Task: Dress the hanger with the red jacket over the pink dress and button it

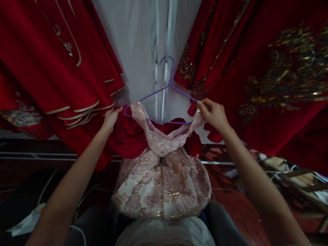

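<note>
Across the seated person's lap, between the dark-clad knees, spreads a pale pink brocade dress [164, 192], its puffed, gathered skirt crinkled and flecked with metallic gold. Its V-shaped neckline rises toward a thin purple hanger [157, 91] with an open hook and a long lower bar. The left strap lies over the hanger's left side, just inside the rounded end. Near that end is the left hand [112, 119], fingers bunched beside dark red cloth; I can't tell whether they grip anything. The right hand [212, 113] has thumb and fingers closed on the right strap, by the hanger's right end.

Behind the bodice bunches soft, matte red fabric [129, 137]. On the left hang deep red panels [86, 84] with pale piped hems and silvery decoration; on the right, red drapery [268, 129] carries a glittering gold, feathery pattern. Between them stands a smooth grey-white surface [133, 33] crossed by pale upright strips. Below, glossy reddish floor tiles [231, 209] dimly catch the light, and blurred clutter crowds the lower right.
</note>
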Tool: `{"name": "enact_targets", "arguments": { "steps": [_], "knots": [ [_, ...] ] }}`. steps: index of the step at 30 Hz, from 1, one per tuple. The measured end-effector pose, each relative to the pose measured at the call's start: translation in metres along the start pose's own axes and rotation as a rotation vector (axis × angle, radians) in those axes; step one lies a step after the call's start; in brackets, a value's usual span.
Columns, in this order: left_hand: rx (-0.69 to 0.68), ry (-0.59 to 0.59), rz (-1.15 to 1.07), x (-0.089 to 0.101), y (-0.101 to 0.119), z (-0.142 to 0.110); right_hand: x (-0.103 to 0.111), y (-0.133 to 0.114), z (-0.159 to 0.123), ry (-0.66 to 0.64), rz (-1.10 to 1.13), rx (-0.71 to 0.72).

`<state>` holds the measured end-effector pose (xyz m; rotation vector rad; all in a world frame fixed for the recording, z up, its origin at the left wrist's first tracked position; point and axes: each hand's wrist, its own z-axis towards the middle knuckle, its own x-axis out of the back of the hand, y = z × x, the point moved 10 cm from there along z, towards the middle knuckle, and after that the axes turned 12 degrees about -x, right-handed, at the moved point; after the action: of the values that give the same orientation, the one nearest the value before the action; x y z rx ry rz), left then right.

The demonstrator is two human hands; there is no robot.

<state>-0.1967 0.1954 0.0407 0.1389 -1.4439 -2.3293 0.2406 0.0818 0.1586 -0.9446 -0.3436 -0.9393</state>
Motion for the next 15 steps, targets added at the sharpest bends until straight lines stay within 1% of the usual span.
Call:
{"name": "enact_targets", "arguments": {
  "steps": [2, 4, 6, 8, 10, 12, 14, 15],
  "knots": [
    [-0.192, 0.031, 0.058, -0.002, 0.038, 0.004, 0.002, -0.006, -0.002, -0.036, -0.010, 0.015],
    [-0.337, 0.024, 0.160, -0.006, 0.075, -0.001, 0.002, -0.012, -0.003, -0.081, -0.001, 0.025],
    [-0.427, 0.028, 0.202, -0.009, 0.106, -0.014, 0.001, -0.016, -0.004, -0.133, 0.025, 0.020],
    [-0.478, 0.012, 0.205, -0.016, 0.131, -0.034, -0.001, -0.018, -0.005, -0.189, 0.046, 0.012],
    [-0.531, -0.060, 0.207, -0.031, 0.151, -0.057, -0.002, -0.017, -0.005, -0.218, 0.056, 0.004],
    [-0.584, -0.131, 0.229, -0.047, 0.164, -0.079, -0.001, -0.014, -0.004, -0.230, 0.062, -0.014],
    [-0.624, -0.194, 0.266, -0.061, 0.170, -0.091, -0.004, -0.007, 0.001, -0.278, 0.072, -0.048],
    [-0.636, -0.216, 0.278, -0.066, 0.171, -0.092, -0.009, -0.002, 0.005, -0.328, 0.082, -0.079]
  ]
}}
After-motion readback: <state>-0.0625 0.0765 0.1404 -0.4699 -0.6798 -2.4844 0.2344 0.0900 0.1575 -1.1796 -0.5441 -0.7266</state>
